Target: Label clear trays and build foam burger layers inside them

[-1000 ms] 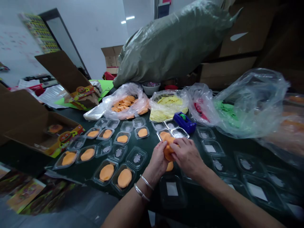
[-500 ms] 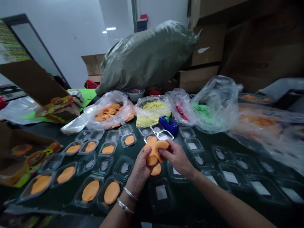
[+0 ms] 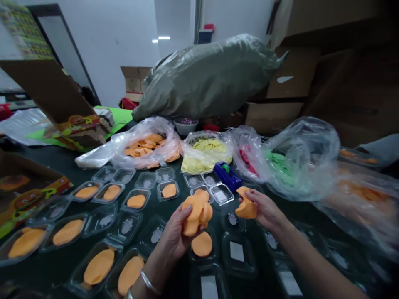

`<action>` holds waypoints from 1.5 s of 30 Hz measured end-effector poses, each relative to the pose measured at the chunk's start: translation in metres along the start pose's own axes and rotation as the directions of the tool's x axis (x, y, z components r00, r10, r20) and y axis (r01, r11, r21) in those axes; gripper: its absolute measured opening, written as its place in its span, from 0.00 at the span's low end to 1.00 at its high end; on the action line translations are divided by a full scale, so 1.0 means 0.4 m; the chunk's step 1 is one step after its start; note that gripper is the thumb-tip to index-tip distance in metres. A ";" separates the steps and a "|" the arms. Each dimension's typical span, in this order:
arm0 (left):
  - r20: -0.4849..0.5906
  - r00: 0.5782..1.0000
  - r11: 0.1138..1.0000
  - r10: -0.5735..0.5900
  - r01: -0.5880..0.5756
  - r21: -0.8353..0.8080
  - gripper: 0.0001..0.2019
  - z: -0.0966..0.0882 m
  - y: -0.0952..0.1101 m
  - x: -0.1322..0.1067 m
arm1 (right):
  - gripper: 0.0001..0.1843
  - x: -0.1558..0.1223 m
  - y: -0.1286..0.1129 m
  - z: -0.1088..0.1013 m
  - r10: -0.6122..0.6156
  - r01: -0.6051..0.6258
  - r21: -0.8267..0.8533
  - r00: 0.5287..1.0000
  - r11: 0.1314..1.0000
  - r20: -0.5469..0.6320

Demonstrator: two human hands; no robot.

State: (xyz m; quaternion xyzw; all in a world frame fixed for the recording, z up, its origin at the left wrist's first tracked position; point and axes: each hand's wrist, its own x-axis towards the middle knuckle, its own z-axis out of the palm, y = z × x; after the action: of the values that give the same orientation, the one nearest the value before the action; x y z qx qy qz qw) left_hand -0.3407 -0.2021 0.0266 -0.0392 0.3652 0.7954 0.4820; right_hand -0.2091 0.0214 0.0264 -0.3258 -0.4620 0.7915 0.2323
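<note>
Right hand [image 3: 267, 207] has pulled away from left hand [image 3: 175, 233], pinching bent orange piece [image 3: 247, 207]; left grip's clamped on orange stack [image 3: 197, 212], probably keeping layers together.

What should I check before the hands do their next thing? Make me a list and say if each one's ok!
1. Left hand has hold of its orange stack: ok.
2. Right hand pinches curled orange material, apart from that stack: ok.
3. Number of pieces in each hand: cannot tell; they overlap or curl.
4. Orange disc just below the left hand's stack in the picture sits in its container: ok.
5. Every plastic container has an orange piece: not ok; the one right of that disc shows a white rectangle but no orange piece.
</note>
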 end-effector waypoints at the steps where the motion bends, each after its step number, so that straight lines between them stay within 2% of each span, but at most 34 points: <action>1: 0.052 0.999 1.000 -0.001 -0.001 0.030 0.27 -0.008 0.003 -0.003 | 0.18 0.000 0.002 0.020 0.005 -0.005 -0.018 1.000 1.000 0.030; 3: 0.183 0.981 0.994 -0.070 0.054 0.094 0.34 -0.014 0.006 -0.011 | 0.22 -0.012 0.007 0.074 -0.005 0.009 -0.042 0.997 0.999 0.082; 6: 0.358 0.909 0.968 -0.215 0.150 0.200 0.40 -0.001 -0.005 -0.018 | 0.27 -0.048 0.021 0.163 -0.048 0.064 -0.089 0.985 0.994 0.166; 8: 0.378 0.896 0.955 -0.235 0.141 0.261 0.36 0.007 -0.019 -0.021 | 0.27 -0.072 0.035 0.205 -0.083 0.117 -0.137 0.970 0.984 0.229; 11: 0.327 0.926 0.952 -0.189 0.092 0.291 0.22 0.006 -0.034 -0.037 | 0.26 -0.085 0.055 0.225 -0.126 0.155 -0.117 0.967 0.981 0.221; 13: 0.364 0.909 0.955 -0.205 0.105 0.277 0.18 -0.001 -0.036 -0.058 | 0.26 -0.082 0.062 0.215 -0.129 0.140 -0.056 0.977 0.989 0.170; 16: 0.474 0.845 0.958 -0.247 0.140 0.249 0.17 -0.009 -0.027 -0.097 | 0.26 -0.071 0.065 0.175 -0.123 0.125 -0.006 0.986 0.992 0.111; 17: 0.489 0.837 0.959 -0.248 0.141 0.244 0.17 -0.011 -0.023 -0.109 | 0.25 -0.067 0.063 0.155 -0.124 0.126 -0.012 0.987 0.992 0.098; 19: 0.479 0.844 0.960 -0.241 0.135 0.244 0.16 -0.016 -0.015 -0.127 | 0.24 -0.057 0.056 0.108 -0.126 0.131 -0.060 0.989 0.990 0.082; 22: 0.421 0.882 0.963 -0.211 0.114 0.244 0.16 -0.034 -0.003 -0.138 | 0.22 -0.025 0.037 0.032 -0.177 0.178 -0.209 0.984 0.962 0.022; 24: 0.386 0.903 0.966 -0.189 0.100 0.240 0.18 -0.051 0.004 -0.135 | 0.19 0.013 0.023 -0.002 -0.280 0.254 -0.424 0.960 0.869 0.001; 26: 0.361 0.915 0.967 -0.180 0.098 0.234 0.19 -0.066 0.007 -0.127 | 0.16 0.061 0.014 -0.007 -0.365 0.318 -0.648 0.929 0.692 0.065; 28: 0.347 0.921 0.969 -0.176 0.099 0.228 0.20 -0.079 0.007 -0.117 | 0.14 0.113 0.012 0.014 -0.374 0.353 -0.772 0.913 0.528 0.162; 31: 0.340 0.923 0.972 -0.182 0.116 0.205 0.21 -0.093 0.008 -0.102 | 0.12 0.179 0.024 0.064 -0.320 0.359 -0.850 0.916 0.386 0.242; 34: 0.310 0.924 0.970 -0.224 0.180 0.165 0.23 -0.109 0.011 -0.091 | 0.07 0.213 0.039 0.091 -0.242 0.319 -0.929 0.932 0.188 0.271; 37: 0.284 0.922 0.962 -0.262 0.228 0.149 0.24 -0.120 0.016 -0.085 | 0.06 0.212 0.045 0.091 -0.196 0.261 -0.965 0.946 -0.019 0.260; 39: 0.300 0.912 0.958 -0.279 0.244 0.150 0.24 -0.123 0.017 -0.083 | 0.07 0.200 0.045 0.088 -0.176 0.237 -0.963 0.950 -0.127 0.257; 43: 0.319 0.908 0.961 -0.271 0.239 0.135 0.23 -0.123 0.010 -0.089 | 0.06 0.178 0.053 0.096 -0.116 0.221 -0.937 0.959 -0.269 0.260; 45: 0.314 0.917 0.968 -0.248 0.222 0.117 0.23 -0.124 0.006 -0.097 | 0.09 0.176 0.062 0.103 -0.110 0.185 -0.921 0.966 -0.342 0.235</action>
State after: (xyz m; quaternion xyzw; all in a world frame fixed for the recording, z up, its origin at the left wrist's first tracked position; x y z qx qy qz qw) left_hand -0.3363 -0.2620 0.0075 0.0681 0.3043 0.7121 0.6290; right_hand -0.2886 0.0329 -0.0017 -0.2968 -0.9524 0.0573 -0.0393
